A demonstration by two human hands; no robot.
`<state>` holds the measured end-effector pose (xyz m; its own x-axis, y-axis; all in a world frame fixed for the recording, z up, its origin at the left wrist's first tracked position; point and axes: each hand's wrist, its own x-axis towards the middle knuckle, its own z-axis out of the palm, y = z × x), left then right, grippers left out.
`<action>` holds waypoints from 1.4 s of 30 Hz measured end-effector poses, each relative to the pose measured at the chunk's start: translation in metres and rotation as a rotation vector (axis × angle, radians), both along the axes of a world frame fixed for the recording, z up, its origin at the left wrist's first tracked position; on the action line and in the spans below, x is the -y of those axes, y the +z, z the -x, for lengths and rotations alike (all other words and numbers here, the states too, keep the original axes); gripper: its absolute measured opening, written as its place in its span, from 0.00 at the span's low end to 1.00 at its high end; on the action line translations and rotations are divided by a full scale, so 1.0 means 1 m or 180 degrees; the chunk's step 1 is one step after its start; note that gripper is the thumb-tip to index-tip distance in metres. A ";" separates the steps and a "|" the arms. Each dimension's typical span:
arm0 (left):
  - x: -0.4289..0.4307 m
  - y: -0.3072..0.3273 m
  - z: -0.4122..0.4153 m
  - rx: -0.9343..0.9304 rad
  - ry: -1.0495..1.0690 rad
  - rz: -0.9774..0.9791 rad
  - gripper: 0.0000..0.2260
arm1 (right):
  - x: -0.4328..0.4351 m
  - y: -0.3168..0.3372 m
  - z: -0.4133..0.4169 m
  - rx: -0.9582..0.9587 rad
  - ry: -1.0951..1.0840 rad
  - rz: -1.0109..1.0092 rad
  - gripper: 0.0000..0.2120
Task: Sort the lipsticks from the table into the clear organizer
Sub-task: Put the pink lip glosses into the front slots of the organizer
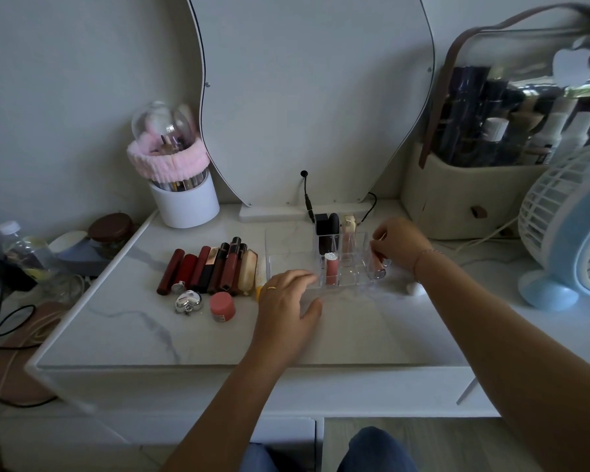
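A clear organizer [286, 243] stands mid-table, holding a pink lip gloss [331, 269] upright in a front slot, black lipsticks [327, 226] and a pale tube [348, 229] in the back slots. A row of dark red and brown lipsticks [206, 265] lies on the table to its left, with a beige tube [246, 272] at the row's right end. My left hand [288, 301] rests on the organizer's front left edge, fingers spread. My right hand [399, 243] pinches a pinkish lipstick [378, 265] at the organizer's right side.
A silver heart compact [188, 301] and a pink jar [222, 306] lie in front of the row. A white brush cup [184, 202] stands back left, a mirror [314, 97] behind, a bag [474, 199] and a blue fan [566, 226] on the right.
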<state>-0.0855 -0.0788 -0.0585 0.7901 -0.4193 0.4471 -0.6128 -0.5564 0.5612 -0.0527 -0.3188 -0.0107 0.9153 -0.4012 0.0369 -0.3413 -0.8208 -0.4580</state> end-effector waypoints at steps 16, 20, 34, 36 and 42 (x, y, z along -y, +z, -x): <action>0.000 -0.001 0.001 0.0032 -0.0049 0.0110 0.13 | -0.036 0.034 0.056 0.1911 0.0575 -0.1002 0.07; -0.001 0.000 0.001 0.0004 -0.0036 0.0065 0.13 | -0.048 0.018 0.054 0.1580 0.0599 -0.1009 0.10; 0.000 0.000 0.001 0.0017 -0.0036 0.0047 0.13 | -0.039 -0.003 0.055 0.1493 0.0865 -0.0757 0.10; 0.000 0.000 0.001 0.0003 -0.0034 0.0048 0.13 | -0.026 0.000 0.055 0.1622 0.0547 -0.0820 0.10; 0.000 -0.001 0.001 0.0003 -0.0006 0.0044 0.13 | 0.000 -0.003 0.043 0.0932 0.0266 -0.0158 0.12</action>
